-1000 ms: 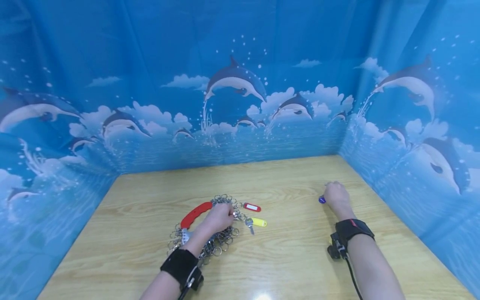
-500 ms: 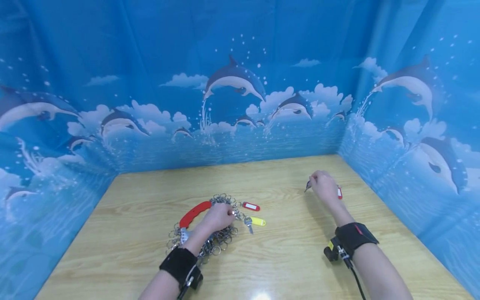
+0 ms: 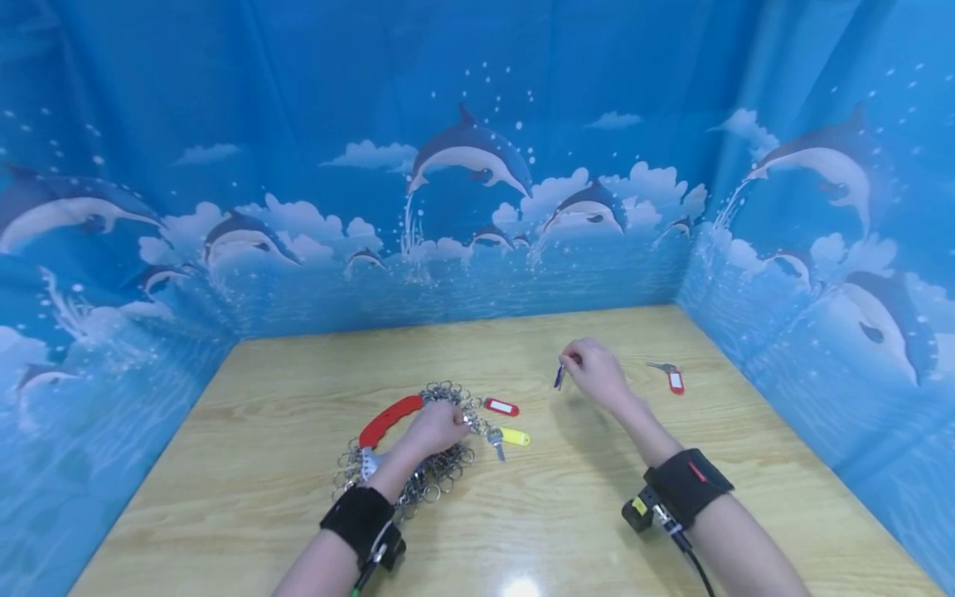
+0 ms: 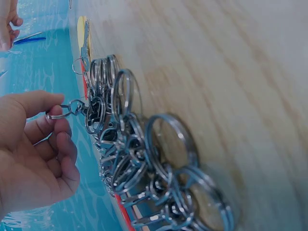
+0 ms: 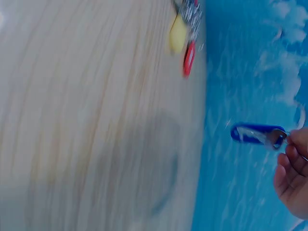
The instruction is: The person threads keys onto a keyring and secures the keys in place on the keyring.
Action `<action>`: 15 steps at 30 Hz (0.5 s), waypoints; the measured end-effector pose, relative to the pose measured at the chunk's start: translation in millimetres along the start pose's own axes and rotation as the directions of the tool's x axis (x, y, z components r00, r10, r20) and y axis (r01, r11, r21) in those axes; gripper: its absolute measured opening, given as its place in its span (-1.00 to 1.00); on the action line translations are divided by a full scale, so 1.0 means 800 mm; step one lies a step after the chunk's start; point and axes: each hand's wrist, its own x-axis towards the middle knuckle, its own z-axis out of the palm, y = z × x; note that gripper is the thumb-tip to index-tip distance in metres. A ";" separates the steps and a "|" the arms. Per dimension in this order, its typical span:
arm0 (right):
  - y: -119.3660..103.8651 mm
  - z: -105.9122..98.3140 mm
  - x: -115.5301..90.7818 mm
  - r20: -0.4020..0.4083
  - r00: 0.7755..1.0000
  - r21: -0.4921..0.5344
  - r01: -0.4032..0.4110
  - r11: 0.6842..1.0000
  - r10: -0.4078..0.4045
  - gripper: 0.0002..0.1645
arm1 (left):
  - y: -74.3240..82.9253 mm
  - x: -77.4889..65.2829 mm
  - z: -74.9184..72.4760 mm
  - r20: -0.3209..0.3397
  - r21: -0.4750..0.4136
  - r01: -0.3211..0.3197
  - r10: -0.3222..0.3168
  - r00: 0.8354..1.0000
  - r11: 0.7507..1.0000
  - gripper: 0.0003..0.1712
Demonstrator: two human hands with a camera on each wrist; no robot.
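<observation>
Between thumb and index finger, my left hand (image 3: 436,429) pinches one metal split ring (image 4: 58,113) of a big ring-shaped key holder with a red grip (image 3: 391,419). Many linked split rings (image 4: 130,159) hang all around that holder on the table. A red-tagged key (image 3: 501,407) and a silver key with a yellow tag (image 3: 515,436) lie at its right side. My right hand (image 3: 594,372) is raised above the table and pinches a small ring carrying a silver key and a blue key tag (image 5: 255,134), which dangle from the fingertips.
A loose key with a red tag (image 3: 676,381) lies at the back right of the wooden table (image 3: 313,373). Blue dolphin-print curtain (image 3: 477,282) walls enclose the table's back and sides. Cables run from both wrist cameras.
My right hand has lifted the blue-tagged key off the table and carried it leftward, uncovering the red-tagged key at the back right. The left hand has stayed at the holder.
</observation>
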 end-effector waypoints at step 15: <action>-0.060 0.040 -0.008 0.116 0.986 0.082 0.107 0.991 -0.116 -0.94 | 0.004 -0.004 -0.005 0.052 -0.062 0.136 -0.133 0.990 0.989 -0.53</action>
